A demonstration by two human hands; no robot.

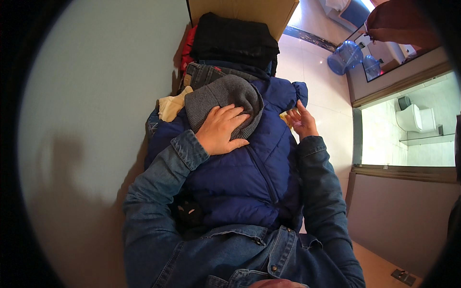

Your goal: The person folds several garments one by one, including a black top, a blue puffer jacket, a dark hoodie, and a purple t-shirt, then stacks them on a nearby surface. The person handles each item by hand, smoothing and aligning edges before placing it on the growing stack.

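Observation:
A dark blue quilted puffer jacket (230, 187) lies spread in front of me, its zip running down its right part. On its upper part rests a grey ribbed knit beanie (223, 93). My left hand (223, 131) presses flat on the beanie with its fingers spread. At the jacket's right edge, just below the cuff of its sleeve (284, 93), is my right hand (302, 120), palm up with the fingers slightly curled and apart. It touches or nearly touches the cuff; a bit of yellow cloth shows beside its fingers.
Beyond the jacket lie grey jeans (205, 73), folded black cloth (234, 39) and a red garment (188, 48). Cream cloth (173, 104) sticks out at the left, near a pale wall (90, 90). A blue water jug (345, 57) lies on the tiled floor (318, 86) by a mirror and doorway.

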